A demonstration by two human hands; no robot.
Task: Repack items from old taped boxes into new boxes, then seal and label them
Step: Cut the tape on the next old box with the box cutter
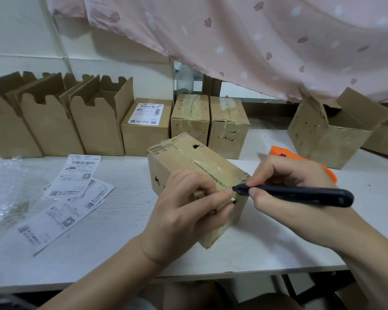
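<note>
Your left hand (184,209) grips the taped box (188,157).
Your right hand (287,175) pinches a dark utility knife (300,194), tip at the box's near tape seam.

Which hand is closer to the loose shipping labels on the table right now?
Left. The left hand grips the taped box, just right of the labels; the right hand holds a black tool on the box's other side, farther away.

- A white tabletop (121,238) with a faint wood grain; its front edge is seen low in the view.
- A white wall (20,41) stands behind its far left edge.
- A pink cloth (255,36) with leaf print hangs over the far right side.
</note>
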